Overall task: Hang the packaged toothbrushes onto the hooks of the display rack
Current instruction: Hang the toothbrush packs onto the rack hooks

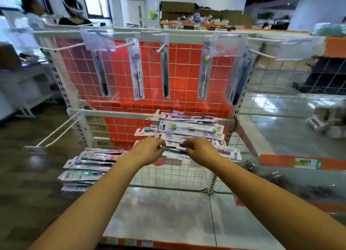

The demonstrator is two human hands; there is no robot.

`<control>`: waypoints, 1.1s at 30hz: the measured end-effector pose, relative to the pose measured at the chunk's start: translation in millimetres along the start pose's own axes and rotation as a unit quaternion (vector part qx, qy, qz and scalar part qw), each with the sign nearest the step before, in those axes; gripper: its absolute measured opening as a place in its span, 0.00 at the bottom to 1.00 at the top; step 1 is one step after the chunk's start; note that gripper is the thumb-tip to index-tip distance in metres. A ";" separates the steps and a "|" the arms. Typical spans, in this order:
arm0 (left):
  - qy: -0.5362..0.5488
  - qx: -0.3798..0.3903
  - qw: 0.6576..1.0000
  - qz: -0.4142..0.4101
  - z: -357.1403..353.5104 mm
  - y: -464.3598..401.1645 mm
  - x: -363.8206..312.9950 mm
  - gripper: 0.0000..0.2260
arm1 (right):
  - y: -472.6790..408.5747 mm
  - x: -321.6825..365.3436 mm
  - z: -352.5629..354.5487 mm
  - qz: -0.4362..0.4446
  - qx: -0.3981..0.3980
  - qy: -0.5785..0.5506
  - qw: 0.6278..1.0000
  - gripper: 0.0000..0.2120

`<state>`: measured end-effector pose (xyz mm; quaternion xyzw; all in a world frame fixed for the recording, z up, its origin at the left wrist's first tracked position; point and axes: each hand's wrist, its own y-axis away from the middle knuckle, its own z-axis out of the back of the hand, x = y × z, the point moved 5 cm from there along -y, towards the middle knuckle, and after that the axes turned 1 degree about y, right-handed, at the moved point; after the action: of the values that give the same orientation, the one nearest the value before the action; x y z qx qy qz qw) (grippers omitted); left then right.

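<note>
Teal and black inside clear plastic, the packaged toothbrush [174, 150] lies crosswise between the 2 hands, at the near edge of a heap of flat packaged toothbrushes [187, 130] on the rack's lower level. The left hand [148, 150] has its fingers curled round the pack's left end; the right hand [201, 150] has its fingers curled over the right end, so both are grasping the same pack. Both bare forearms reach in from the bottom of the view.

A second pile of toothbrush packs [88, 165] lies to the left, low beside the rack. Behind the heap stands the white wire-grid display rack [179, 174] with its red backing panel [119, 68]. On the upper row of white hooks [161, 48] hang 5 packs: a dark toothbrush pack [102, 75], a purple one [137, 73], a dark green one [165, 75], a white one with a yellow tip [204, 75] and a dark one at the right end [238, 77]. A bare pair of white prongs [58, 131] juts out at lower left. 2 people [54, 10] stand beyond the rack at top left, blurred.
</note>
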<state>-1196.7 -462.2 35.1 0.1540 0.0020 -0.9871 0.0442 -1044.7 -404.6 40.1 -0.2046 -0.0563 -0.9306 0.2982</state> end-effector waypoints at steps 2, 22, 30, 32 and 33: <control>0.011 0.004 1.000 -0.002 2.3 -12.6 9.4 0.14 | -13.3 -1.9 -1.8 -0.030 -0.021 0.006 0.999 0.14; 0.041 -0.015 0.999 -0.005 -9.9 -77.4 48.7 0.13 | -98.6 -65.2 -5.0 -0.079 -0.057 0.095 0.991 0.26; 0.034 -0.006 0.999 0.013 -12.7 -81.6 54.9 0.14 | -119.0 -75.8 -13.5 -0.076 -0.006 0.155 0.985 0.31; 0.037 -0.006 0.999 0.018 -12.9 -81.7 52.2 0.14 | -118.2 -76.8 -14.3 -0.072 0.004 0.170 0.983 0.34; 0.038 -0.005 0.999 0.018 -13.3 -81.6 50.7 0.14 | -117.2 -76.1 -13.2 -0.068 0.005 0.173 0.982 0.36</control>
<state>-1247.9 -385.1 6.2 0.1916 0.0056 -0.9795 0.0627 -1060.8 -271.5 -1.5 -0.0343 -0.0225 -0.9699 0.2401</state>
